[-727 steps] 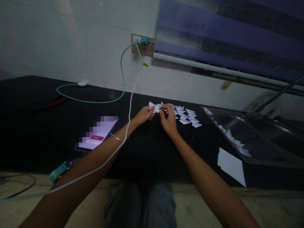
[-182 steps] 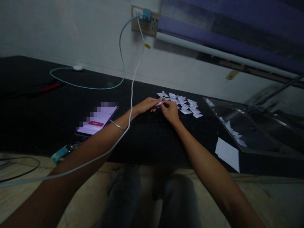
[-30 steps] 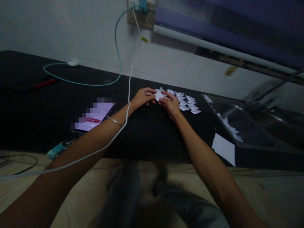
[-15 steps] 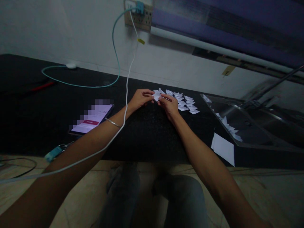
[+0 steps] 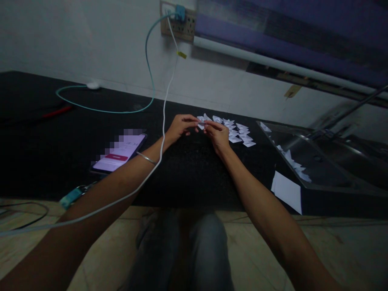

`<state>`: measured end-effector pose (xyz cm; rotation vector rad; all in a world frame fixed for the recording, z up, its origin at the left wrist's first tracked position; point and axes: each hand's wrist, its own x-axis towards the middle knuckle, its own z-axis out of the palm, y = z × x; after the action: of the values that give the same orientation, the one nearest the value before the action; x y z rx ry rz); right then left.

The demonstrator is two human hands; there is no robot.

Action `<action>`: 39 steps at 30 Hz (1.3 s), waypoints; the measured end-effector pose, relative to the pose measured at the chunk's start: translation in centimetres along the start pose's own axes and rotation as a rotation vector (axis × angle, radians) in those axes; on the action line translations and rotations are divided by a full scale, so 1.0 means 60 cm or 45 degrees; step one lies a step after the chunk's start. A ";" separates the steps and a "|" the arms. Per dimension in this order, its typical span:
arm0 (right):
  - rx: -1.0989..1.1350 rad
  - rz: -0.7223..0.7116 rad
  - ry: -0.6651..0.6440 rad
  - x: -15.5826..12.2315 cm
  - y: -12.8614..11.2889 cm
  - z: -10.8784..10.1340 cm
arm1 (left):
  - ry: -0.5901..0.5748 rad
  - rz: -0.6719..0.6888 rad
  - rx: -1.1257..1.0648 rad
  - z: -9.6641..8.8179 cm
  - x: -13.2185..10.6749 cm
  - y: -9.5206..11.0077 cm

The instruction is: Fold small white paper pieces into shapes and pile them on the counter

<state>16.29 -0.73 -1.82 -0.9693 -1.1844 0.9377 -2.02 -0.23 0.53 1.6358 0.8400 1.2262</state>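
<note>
Between my hands, above the far part of the black countertop (image 5: 190,173), is a small folded white paper (image 5: 201,125). My left hand (image 5: 181,127) pinches its left side, thumb and fingers together. On the right side, the fingers of my right hand (image 5: 217,134) are closed on the same paper. Several folded white paper pieces (image 5: 233,132) lie in rows just beyond and to the right of my right hand. The exact folds of the held piece are too small to make out.
A lit phone (image 5: 119,153) lies left of my left forearm, near a teal keychain (image 5: 72,197). A white cable (image 5: 164,109) crosses that forearm. At right are a stack of white paper (image 5: 287,191) and a metal sink (image 5: 321,161) with more folded papers along its edge.
The held paper has tilted from showing a broad face to a thinner profile. My right-side leg has shifted inward. The view has moved slightly.
</note>
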 end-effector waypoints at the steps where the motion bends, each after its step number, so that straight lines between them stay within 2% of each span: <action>1: -0.022 -0.015 -0.002 0.000 0.000 0.000 | -0.037 -0.025 -0.048 0.000 0.002 -0.002; 3: -0.059 -0.059 -0.034 0.000 -0.001 -0.001 | -0.112 -0.081 -0.100 0.002 0.006 -0.006; 6: -0.108 -0.139 -0.117 -0.004 -0.005 0.002 | -0.277 -0.164 -0.016 0.007 0.010 -0.012; 10: -0.150 -0.146 -0.146 -0.011 -0.012 0.007 | -0.473 -0.104 0.132 0.010 0.008 -0.012; 17: -0.043 -0.033 -0.168 -0.014 -0.014 0.007 | -0.462 -0.009 0.262 0.012 0.002 -0.005; 23: 0.034 -0.014 -0.205 -0.011 -0.009 0.007 | -0.484 0.086 0.337 0.012 0.001 -0.006; 29: 0.120 0.083 -0.183 -0.009 -0.017 0.003 | -0.485 0.111 0.400 0.013 -0.004 -0.004; 35: -0.040 0.095 -0.180 -0.013 -0.020 0.003 | -0.422 0.068 0.389 0.014 -0.006 -0.002; 39: -0.097 0.051 -0.191 -0.013 -0.015 0.003 | -0.434 0.053 0.396 0.013 -0.006 -0.002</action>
<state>16.09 -1.71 -1.18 -1.0003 -1.3393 1.0176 -1.37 -0.68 0.22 2.0497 0.8098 0.8364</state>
